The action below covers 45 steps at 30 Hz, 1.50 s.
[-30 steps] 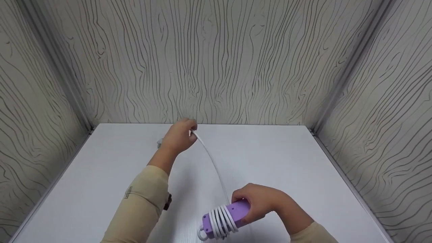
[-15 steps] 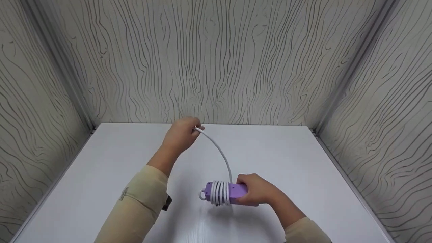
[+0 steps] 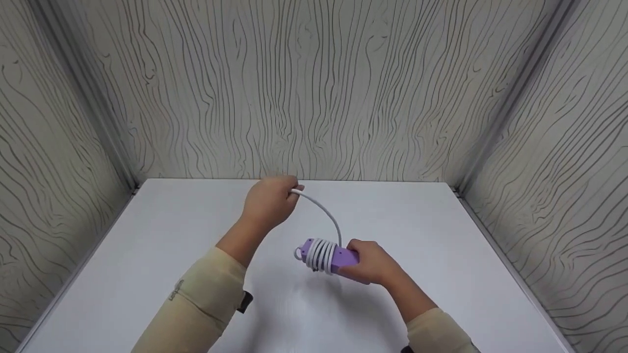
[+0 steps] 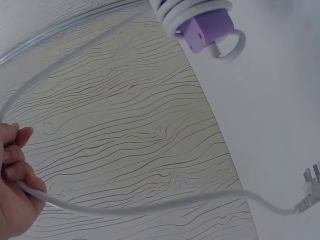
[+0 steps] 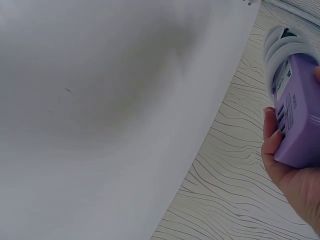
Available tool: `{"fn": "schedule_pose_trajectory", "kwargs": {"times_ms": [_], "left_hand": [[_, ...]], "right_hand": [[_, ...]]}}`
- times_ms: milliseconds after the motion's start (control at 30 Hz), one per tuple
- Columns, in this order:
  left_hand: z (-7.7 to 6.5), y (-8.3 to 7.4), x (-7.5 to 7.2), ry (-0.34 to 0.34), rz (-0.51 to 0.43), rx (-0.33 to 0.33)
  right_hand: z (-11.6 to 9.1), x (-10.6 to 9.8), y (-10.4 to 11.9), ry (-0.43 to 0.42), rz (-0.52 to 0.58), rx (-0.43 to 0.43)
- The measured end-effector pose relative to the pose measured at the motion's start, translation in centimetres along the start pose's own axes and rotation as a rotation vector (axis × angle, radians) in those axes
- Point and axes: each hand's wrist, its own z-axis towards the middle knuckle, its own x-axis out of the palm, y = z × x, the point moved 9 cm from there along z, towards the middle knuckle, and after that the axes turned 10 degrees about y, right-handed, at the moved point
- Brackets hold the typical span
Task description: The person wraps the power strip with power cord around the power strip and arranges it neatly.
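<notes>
My right hand (image 3: 373, 262) grips one end of a purple power strip (image 3: 346, 257), held above the white table. Several turns of white cord (image 3: 321, 255) wrap its other end, and slots show on its side in the right wrist view. From the coil the cord arcs up to my left hand (image 3: 271, 201), whose curled fingers hold it near the table's back edge. In the left wrist view the cord (image 4: 150, 206) runs on past the left hand (image 4: 17, 185) to a plug (image 4: 311, 187) with metal prongs, close over the table.
The white table (image 3: 417, 220) is enclosed by wood-grain panels at the back (image 3: 314, 98), left and right. Grey metal posts stand in the two back corners. Beige sleeves cover both forearms.
My right hand has raised the power strip away from the front edge, toward the back. The left hand has shifted slightly right, and the cord between the hands bends more.
</notes>
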Motion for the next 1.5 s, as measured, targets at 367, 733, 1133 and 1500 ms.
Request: {"fn": "schedule_pose_trajectory", "kwargs": {"times_ms": [367, 733, 1133, 1500], "left_hand": [[-1.3, -0.5, -0.1, -0.004, -0.006, -0.034], [-2.4, 0.2, 2.1, 0.112, -0.381, -0.041], [-4.5, 1.4, 6.5, 0.271, -1.090, -0.032], [-7.7, -0.8, 11.8, 0.550, -1.284, 0.134]], "right_hand": [[0.7, -3.1, -1.6, -0.181, 0.079, 0.164], [0.8, -6.8, -2.9, -0.242, 0.133, 0.210], [0.5, -8.7, -3.2, -0.257, 0.149, 0.201], [0.0, -10.5, -2.7, -0.301, 0.076, 0.190]]}}
